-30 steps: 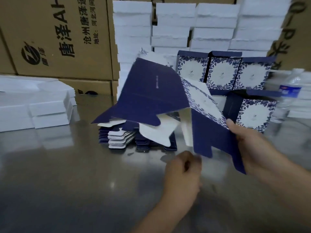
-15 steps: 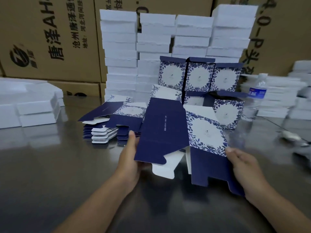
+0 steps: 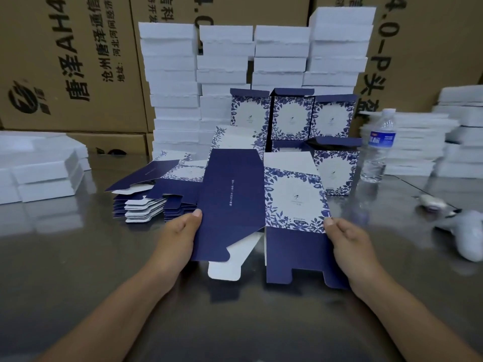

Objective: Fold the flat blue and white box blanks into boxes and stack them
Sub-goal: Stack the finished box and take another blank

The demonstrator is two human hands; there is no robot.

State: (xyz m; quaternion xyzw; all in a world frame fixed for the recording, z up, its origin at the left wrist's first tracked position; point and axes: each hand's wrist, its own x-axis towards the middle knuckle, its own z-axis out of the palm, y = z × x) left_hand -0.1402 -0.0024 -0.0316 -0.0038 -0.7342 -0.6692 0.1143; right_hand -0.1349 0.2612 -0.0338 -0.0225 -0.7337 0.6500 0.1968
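Note:
I hold one blue and white box blank [image 3: 251, 205] flat in front of me, above the steel table. My left hand [image 3: 177, 241] grips its plain blue left edge and my right hand [image 3: 347, 244] grips the right edge of its flowered white panel. Its bottom flaps hang toward me. A pile of flat blanks [image 3: 154, 199] lies behind my left hand. Several folded boxes [image 3: 292, 118] stand stacked behind the blank, with one more folded box [image 3: 337, 171] at table level on the right.
Tall stacks of white foam trays [image 3: 224, 74] stand at the back before brown cartons [image 3: 65, 61]. More white trays lie left [image 3: 39, 173] and right [image 3: 418, 147]. A water bottle [image 3: 379, 147] and a white hand tool [image 3: 467, 236] sit on the right.
The blank came down from a raised tilt and now lies flatter and square to me. My left hand moved from under it to grip its left edge.

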